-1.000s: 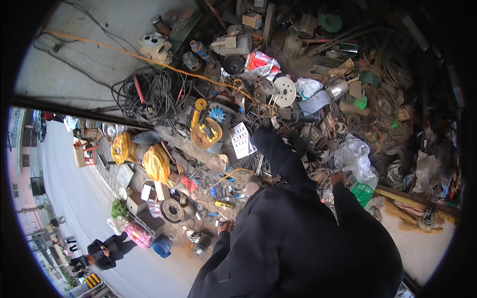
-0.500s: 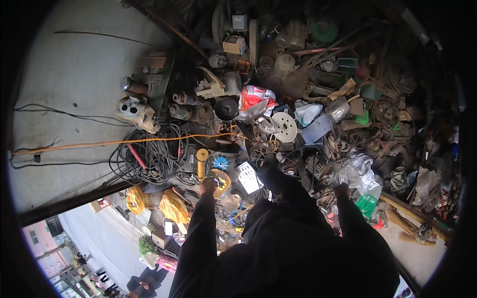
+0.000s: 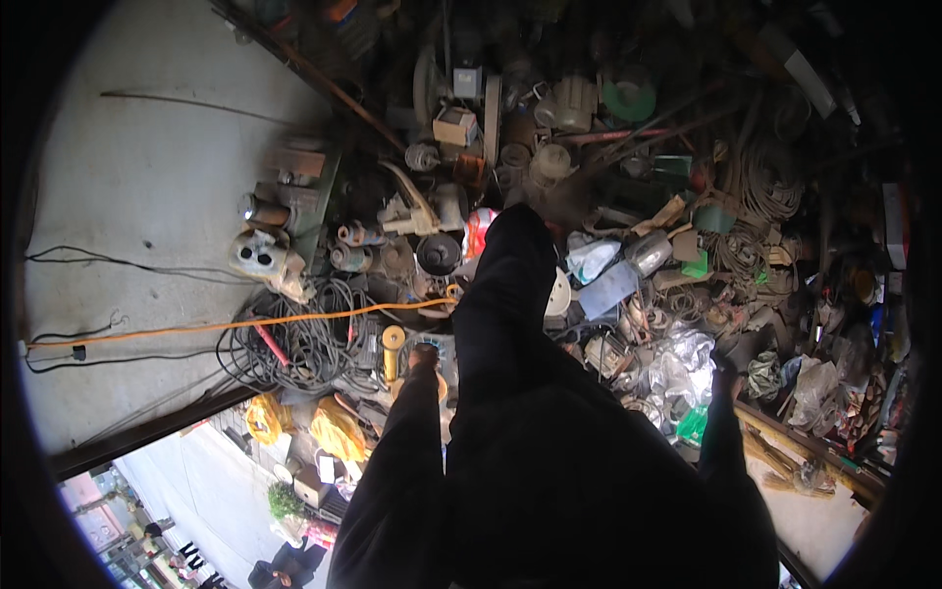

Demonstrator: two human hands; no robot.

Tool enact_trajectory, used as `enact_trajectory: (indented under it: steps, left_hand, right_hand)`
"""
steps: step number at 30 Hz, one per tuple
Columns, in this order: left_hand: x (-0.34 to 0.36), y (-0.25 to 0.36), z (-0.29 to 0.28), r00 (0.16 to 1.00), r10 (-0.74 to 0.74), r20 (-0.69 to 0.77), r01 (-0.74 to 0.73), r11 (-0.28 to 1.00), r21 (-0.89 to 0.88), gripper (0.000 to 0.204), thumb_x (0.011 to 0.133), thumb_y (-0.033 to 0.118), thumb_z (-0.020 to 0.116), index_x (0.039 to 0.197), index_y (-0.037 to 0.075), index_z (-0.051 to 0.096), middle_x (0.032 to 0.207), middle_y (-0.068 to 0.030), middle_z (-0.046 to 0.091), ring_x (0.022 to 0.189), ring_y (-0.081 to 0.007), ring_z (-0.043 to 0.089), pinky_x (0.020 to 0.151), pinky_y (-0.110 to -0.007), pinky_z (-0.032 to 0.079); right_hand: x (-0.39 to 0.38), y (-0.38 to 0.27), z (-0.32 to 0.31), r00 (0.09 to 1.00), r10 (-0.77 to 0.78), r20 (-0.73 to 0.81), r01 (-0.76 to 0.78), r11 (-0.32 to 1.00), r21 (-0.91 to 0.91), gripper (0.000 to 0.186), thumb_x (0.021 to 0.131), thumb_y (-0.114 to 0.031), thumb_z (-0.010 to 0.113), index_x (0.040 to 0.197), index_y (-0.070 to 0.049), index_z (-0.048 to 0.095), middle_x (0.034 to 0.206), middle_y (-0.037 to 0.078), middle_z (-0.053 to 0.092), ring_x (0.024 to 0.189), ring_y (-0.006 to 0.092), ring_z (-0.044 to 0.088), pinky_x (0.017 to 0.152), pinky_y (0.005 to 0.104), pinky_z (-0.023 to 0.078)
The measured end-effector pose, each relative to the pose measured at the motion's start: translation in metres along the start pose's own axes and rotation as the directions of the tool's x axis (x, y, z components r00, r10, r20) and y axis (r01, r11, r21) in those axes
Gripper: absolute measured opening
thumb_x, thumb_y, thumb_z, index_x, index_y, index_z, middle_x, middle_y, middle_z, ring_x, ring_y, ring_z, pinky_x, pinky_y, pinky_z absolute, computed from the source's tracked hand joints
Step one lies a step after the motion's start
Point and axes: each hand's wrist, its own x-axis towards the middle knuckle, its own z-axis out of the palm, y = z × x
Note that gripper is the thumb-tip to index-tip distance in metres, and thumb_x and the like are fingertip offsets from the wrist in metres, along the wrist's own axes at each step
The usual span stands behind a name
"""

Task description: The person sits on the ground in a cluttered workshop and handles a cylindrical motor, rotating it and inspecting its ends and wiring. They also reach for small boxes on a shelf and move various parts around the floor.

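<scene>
My left hand [image 3: 424, 357] is reached out low beside an upright yellow spool-like cylinder [image 3: 392, 361]. Behind that hand, only a sliver of a round yellow piece shows, and whatever the fingers hold, if anything, is hidden. On the other side, my right hand [image 3: 725, 377] is a dark shape in shadow near crumpled clear plastic sheeting [image 3: 682, 363] and a green plastic piece [image 3: 693, 424]; its fingers cannot be made out. Between the hands, my dark-clothed leg [image 3: 505, 285] stretches forward over the heap, covering part of a red-and-white bag [image 3: 478, 231] and a pale disc [image 3: 559, 294].
Coiled black cables [image 3: 294, 339] lie at left, crossed by an orange cord [image 3: 245, 322]. Motors [image 3: 572, 103], a small box [image 3: 455, 126], metal scraps and wire coils [image 3: 770, 182] crowd the far side. Yellow bags [image 3: 339, 429] and a broom [image 3: 785, 461] lie nearer.
My leg has swung forward and up over the scrap, hiding the white printed card and blue fan wheel. My right hand has shifted right; the left hand has moved slightly up and right.
</scene>
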Motion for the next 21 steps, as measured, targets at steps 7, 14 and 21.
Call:
enact_trajectory:
  steps: [7, 14, 21]
  left_hand:
    - [0.074, 0.168, -0.215, 0.852, 0.397, -0.341, -0.118, 0.781, 0.614, 0.042, 0.093, 0.047, 0.056, 0.106, 0.012, 0.076, 0.105, -0.015, 0.077, 0.095, -0.0363, 0.075, 0.078, -0.049, 0.06]
    - [0.086, 0.555, -0.394, 0.376, 0.781, -0.499, -0.597, 0.616, 0.514, 0.027, 0.097, 0.026, 0.062, 0.117, 0.008, 0.069, 0.119, -0.0157, 0.071, 0.111, -0.0313, 0.067, 0.088, -0.044, 0.057]
    - [0.236, 1.005, -0.348, -0.015, 0.908, -0.42, -0.88, 0.187, 0.436, 0.07, 0.089, 0.036, 0.083, 0.144, 0.003, 0.055, 0.143, -0.0188, 0.058, 0.124, -0.0396, 0.06, 0.097, -0.051, 0.054]
  right_hand:
    - [-0.134, -0.013, 0.095, 0.794, 0.563, 0.23, -0.6, 0.786, 0.147, 0.048, 0.079, -0.043, 0.068, 0.097, 0.001, 0.078, 0.104, 0.027, 0.075, 0.097, 0.044, 0.072, 0.086, 0.0555, 0.056]
    - [0.095, -0.223, 0.168, 0.813, 0.476, 0.335, -0.517, 0.855, 0.041, 0.042, 0.087, -0.038, 0.068, 0.108, -0.002, 0.076, 0.098, 0.024, 0.073, 0.099, 0.0399, 0.074, 0.083, 0.0508, 0.058]
    - [0.356, -0.416, 0.14, 0.959, 0.151, 0.239, -0.157, 0.988, 0.007, 0.033, 0.081, -0.032, 0.073, 0.087, -0.001, 0.064, 0.083, 0.025, 0.067, 0.091, 0.044, 0.068, 0.084, 0.0529, 0.053]
